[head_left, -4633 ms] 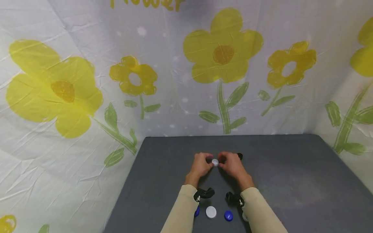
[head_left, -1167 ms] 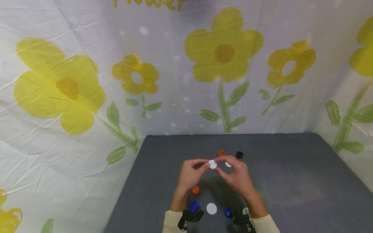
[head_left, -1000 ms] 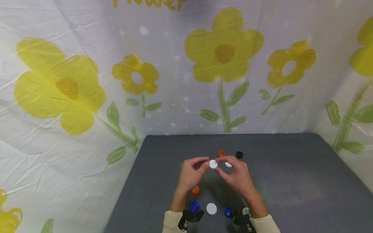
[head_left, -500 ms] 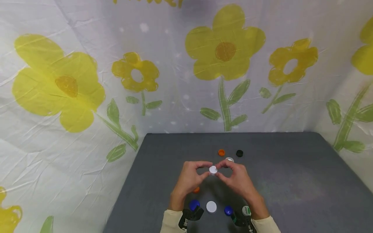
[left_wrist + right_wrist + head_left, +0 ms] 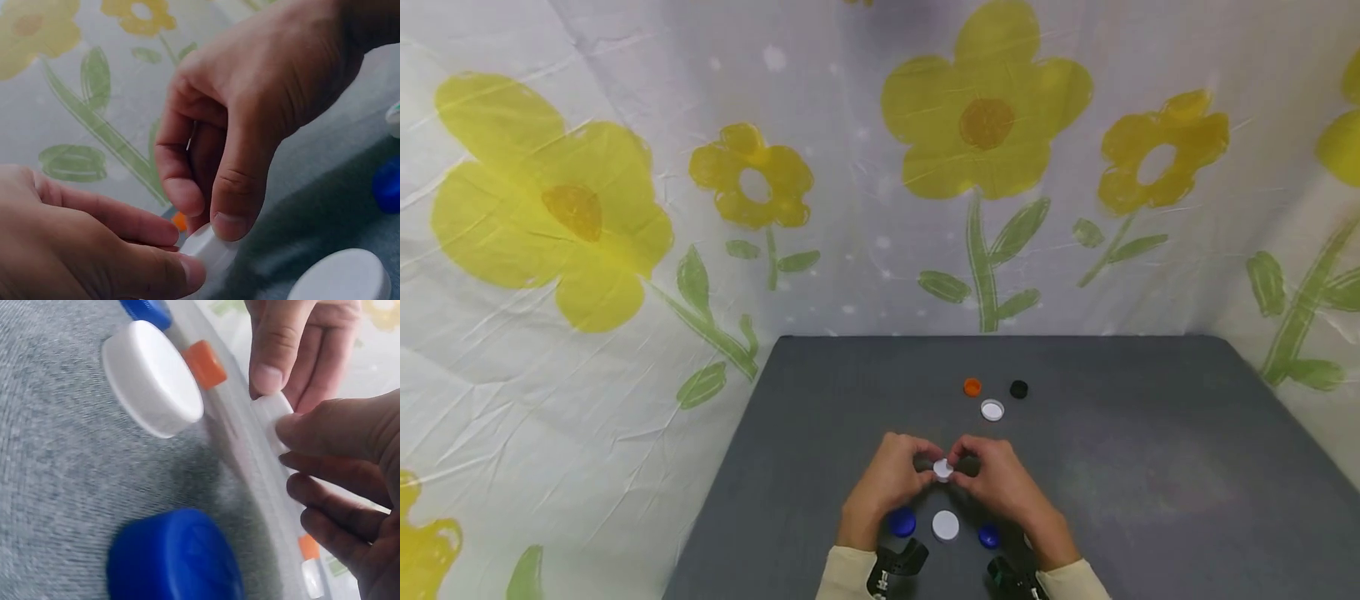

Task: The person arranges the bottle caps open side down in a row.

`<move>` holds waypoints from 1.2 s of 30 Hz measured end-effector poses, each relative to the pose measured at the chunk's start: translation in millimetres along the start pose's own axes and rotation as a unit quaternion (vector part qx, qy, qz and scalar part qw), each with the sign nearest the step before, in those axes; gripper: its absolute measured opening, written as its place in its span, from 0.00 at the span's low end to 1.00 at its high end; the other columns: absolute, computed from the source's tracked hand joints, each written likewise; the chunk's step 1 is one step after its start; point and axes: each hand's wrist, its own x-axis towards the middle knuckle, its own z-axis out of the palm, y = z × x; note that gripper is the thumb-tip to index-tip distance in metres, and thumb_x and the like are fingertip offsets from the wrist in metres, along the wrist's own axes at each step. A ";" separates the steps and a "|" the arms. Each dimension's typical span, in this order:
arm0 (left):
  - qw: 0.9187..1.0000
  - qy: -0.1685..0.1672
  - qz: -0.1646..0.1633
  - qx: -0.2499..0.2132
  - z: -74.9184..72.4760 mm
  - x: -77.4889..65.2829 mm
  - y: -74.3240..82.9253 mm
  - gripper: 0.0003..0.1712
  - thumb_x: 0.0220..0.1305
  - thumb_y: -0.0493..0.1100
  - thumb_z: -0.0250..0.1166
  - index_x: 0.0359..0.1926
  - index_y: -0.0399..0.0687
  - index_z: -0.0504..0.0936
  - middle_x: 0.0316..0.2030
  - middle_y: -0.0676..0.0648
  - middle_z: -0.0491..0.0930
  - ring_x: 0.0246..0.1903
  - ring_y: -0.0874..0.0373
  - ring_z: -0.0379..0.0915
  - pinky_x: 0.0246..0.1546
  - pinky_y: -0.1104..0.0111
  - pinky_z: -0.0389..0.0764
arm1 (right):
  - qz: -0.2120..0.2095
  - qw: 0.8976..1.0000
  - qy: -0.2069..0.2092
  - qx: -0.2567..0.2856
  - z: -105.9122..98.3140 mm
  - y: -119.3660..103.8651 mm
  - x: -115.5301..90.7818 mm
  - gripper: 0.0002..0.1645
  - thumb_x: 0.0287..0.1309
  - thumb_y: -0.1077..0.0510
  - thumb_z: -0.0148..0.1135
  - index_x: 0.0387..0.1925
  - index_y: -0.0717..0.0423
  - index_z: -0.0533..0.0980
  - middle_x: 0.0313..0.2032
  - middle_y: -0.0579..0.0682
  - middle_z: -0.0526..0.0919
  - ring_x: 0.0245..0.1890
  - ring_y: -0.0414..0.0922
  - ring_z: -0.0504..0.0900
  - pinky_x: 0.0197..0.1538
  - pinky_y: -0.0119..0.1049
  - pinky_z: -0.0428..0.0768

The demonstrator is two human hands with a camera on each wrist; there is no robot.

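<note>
In the head view, both hands meet over the middle of the dark table around a small white bottle cap (image 5: 942,472). My left hand (image 5: 886,479) pinches its left side between thumb and fingers. On its other side, my right hand (image 5: 1002,477) pinches it too. The left wrist view has the white cap (image 5: 215,250) between both thumbs and the fingers behind. Fingers cover much of it, and I cannot tell whether it touches the table. An orange cap (image 5: 205,364) lies near the left hand in the right wrist view, hidden in the head view.
Nearer the body lie a blue cap (image 5: 902,522), a larger white cap (image 5: 945,526) and a second blue cap (image 5: 988,536). Beyond the hands are an orange cap (image 5: 972,387), an upturned white cap (image 5: 992,410) and a black cap (image 5: 1018,389). A flower-painted sheet (image 5: 850,208) rises behind the table.
Since 4.6 seconds ago, an upturned white cap has been left on the table beyond the hands. In the last second both hands have come down toward the body with another white cap.
</note>
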 end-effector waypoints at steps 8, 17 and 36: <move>0.999 0.005 0.042 0.029 15.1 -0.4 -15.5 0.13 0.54 0.37 0.83 0.43 0.51 0.96 0.39 0.54 0.94 0.43 0.60 0.88 0.49 0.65 0.86 | -0.004 1.000 -0.025 -0.008 5.4 5.6 -0.4 0.17 0.49 0.62 0.85 0.32 0.43 0.82 0.32 0.39 0.87 0.34 0.39 0.82 0.42 0.35 0.80; 0.999 -0.020 0.028 0.042 11.1 -2.5 -1.5 0.18 0.53 0.32 0.81 0.45 0.51 0.96 0.41 0.53 0.94 0.44 0.60 0.88 0.50 0.65 0.87 | -0.009 0.999 -0.042 -0.019 5.2 5.5 0.0 0.17 0.47 0.62 0.84 0.32 0.45 0.82 0.33 0.41 0.87 0.35 0.40 0.82 0.43 0.36 0.80; 0.999 0.033 -0.009 0.034 -11.1 37.0 25.7 0.26 0.68 0.45 0.78 0.65 0.47 0.88 0.61 0.47 0.90 0.63 0.49 0.85 0.67 0.54 0.84 | 0.042 0.998 0.035 0.007 -57.5 9.3 9.3 0.20 0.61 0.63 0.80 0.54 0.54 0.88 0.51 0.52 0.93 0.54 0.56 0.91 0.59 0.62 0.87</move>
